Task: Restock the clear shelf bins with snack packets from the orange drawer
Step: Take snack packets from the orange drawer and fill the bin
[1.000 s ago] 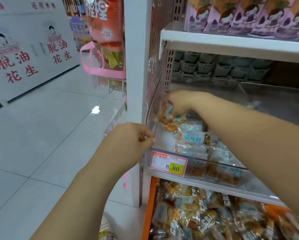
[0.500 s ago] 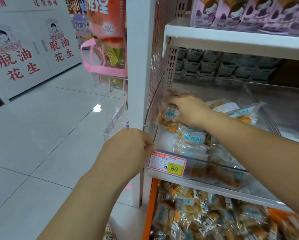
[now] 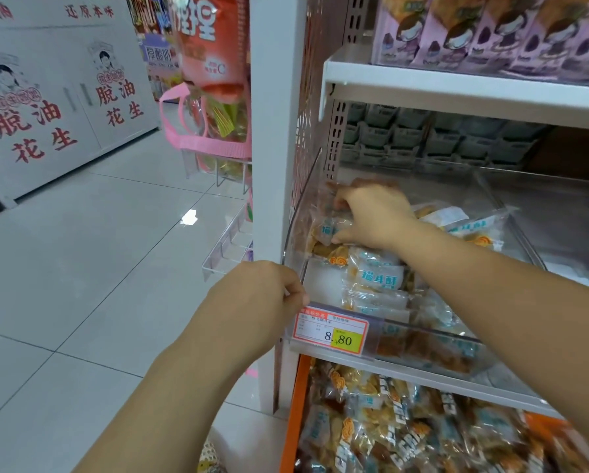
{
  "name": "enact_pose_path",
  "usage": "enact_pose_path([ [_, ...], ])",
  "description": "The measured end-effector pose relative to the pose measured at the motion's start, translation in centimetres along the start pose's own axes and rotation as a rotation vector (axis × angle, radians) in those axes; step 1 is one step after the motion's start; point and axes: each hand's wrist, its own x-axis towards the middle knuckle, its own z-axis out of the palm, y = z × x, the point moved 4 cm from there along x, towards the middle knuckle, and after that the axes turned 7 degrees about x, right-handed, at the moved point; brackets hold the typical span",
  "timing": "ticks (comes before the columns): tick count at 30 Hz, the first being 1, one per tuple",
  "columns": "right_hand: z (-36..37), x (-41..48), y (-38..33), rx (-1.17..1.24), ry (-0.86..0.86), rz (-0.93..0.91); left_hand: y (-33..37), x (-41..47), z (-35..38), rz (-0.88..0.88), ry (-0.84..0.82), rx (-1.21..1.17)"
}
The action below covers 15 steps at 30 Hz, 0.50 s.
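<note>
Both grips closed: left hand [image 3: 256, 303] pinches the clear bin [image 3: 302, 213], right hand [image 3: 376, 216] clasps a snack packet [image 3: 330, 230] inside.

The left forearm rises from the bottom edge. The left hand [image 3: 255, 302] is back-up, its fingers curled and pinching the front corner of the clear bin [image 3: 388, 332]. The right arm reaches in from the right, wrist bent. The right hand [image 3: 376, 216] is palm-down, fingers curled round a snack packet [image 3: 330, 230].
</note>
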Motion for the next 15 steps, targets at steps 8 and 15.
enact_pose_path([
  [8, 1.8, 1.0, -0.9, -0.026, -0.059, -0.049, 0.1, 0.2, 0.1, 0.003, 0.014, 0.013],
  [15, -0.3, -0.2, -1.1, -0.039, -0.009, -0.032, 0.1, 0.2, -0.2, -0.006, -0.014, -0.027],
])
